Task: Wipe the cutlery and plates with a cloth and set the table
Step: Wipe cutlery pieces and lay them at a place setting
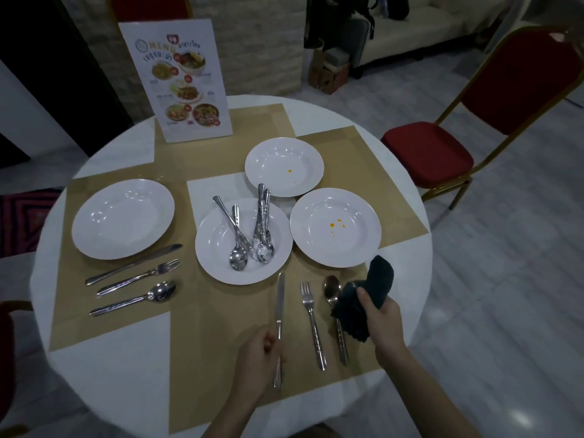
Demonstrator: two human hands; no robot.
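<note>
The left hand (257, 352) is pinching a long steel table knife (279, 324) while the right hand (379, 314) is gripping a crumpled dark cloth (366, 295).

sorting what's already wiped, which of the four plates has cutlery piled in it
The middle plate, nearest the knife. It holds loose spoons and other pieces; the other three hold none.

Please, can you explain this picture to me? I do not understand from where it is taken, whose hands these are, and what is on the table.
A camera on a person's head looks down at their own hands; no machine is here. The left hand holds a knife on the near placemat. The right hand grips a dark cloth. Beside the knife lie a fork and a spoon. The round table carries four white plates; the middle plate holds unsorted cutlery, and two right-hand plates show orange spots. A menu card stands behind.
</note>
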